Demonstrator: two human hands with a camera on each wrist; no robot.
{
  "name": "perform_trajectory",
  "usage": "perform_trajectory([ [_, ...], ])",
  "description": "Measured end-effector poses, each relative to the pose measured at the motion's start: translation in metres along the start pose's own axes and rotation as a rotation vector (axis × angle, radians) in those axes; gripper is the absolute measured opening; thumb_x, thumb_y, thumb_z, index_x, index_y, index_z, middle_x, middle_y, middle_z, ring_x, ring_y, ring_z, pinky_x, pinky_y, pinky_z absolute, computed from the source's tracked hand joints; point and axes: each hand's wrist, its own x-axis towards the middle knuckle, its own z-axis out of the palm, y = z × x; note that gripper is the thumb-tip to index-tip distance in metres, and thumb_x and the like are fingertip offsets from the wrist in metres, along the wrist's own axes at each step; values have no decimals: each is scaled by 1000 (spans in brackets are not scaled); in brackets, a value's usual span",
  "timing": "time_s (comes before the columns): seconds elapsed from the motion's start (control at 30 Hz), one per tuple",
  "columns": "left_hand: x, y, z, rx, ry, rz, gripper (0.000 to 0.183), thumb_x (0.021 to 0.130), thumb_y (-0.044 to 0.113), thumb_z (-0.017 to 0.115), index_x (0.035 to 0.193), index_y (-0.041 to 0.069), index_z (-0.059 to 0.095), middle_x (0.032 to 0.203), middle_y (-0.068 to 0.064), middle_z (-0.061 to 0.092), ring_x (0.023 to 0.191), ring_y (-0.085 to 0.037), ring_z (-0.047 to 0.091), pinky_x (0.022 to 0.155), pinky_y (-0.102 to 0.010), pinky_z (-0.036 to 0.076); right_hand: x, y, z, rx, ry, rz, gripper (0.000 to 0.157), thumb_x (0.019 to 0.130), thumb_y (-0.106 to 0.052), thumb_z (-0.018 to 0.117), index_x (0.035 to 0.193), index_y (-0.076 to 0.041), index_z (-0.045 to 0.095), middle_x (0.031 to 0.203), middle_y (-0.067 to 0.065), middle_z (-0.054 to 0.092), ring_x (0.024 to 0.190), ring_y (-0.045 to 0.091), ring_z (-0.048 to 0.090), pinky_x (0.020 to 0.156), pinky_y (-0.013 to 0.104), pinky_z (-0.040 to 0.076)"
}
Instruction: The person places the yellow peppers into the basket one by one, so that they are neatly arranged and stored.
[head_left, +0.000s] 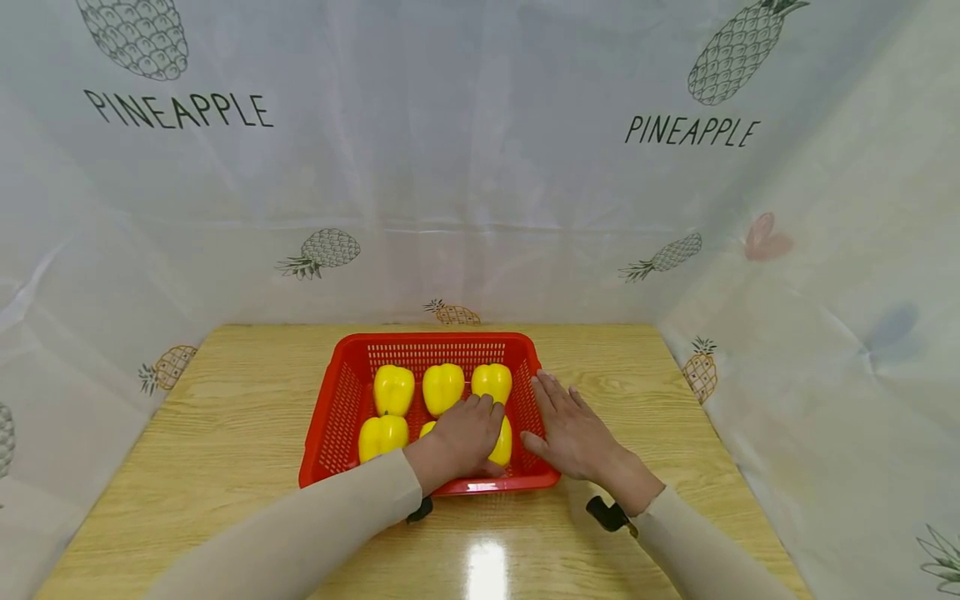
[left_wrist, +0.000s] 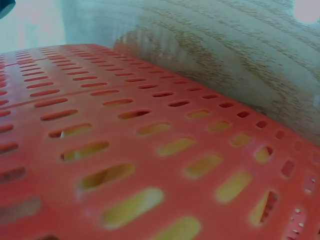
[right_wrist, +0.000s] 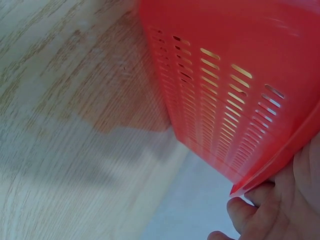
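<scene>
A red plastic basket with slotted walls holds several yellow bell peppers in two rows. My left hand reaches over its front rim and grips the front right bell pepper, fingers bent over the top and thumb toward the front rim. The hand hides much of this pepper and most of the front middle one. At the basket's right side my right hand rests against the rim with its fingers straight. In the right wrist view, some fingers lie right at the rim.
The basket stands on a light wood-grain table. A pale curtain printed with pineapples hangs behind the table and along both sides. Other bell peppers sit in the basket's back row and front left.
</scene>
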Motion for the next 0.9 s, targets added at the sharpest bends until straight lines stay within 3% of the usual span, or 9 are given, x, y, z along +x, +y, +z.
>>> perform_trajectory([
  [0.3,3,-2,12,43,46,21,99,85,87,57,144,8,53,118,-7,61,104,-20,56,100,-28,55,1,2,0,-2,8,2,84,106,-46,56,164,7,26,174,23,21,161,41,22,127,64,26],
  [0.53,-2,-8,8,-21,48,1,102,89,84,54,153,5,48,132,-12,62,120,-24,60,113,-33,50,3,2,0,14,10,9,85,105,-45,59,164,6,25,174,23,21,161,40,22,127,65,25],
  [0.73,-22,-21,-10,-159,50,-37,94,94,73,61,156,2,48,148,-18,58,138,-32,56,121,-42,44,3,3,0,16,-5,12,87,105,-48,59,165,5,24,175,22,19,162,40,21,128,65,23],
  [0.9,-52,-46,-26,-282,69,-122,86,97,62,67,153,-1,51,151,-20,57,143,-35,52,125,-48,38,3,5,-3,40,-6,4,85,105,-46,59,165,5,24,175,22,19,162,41,20,128,66,21],
])
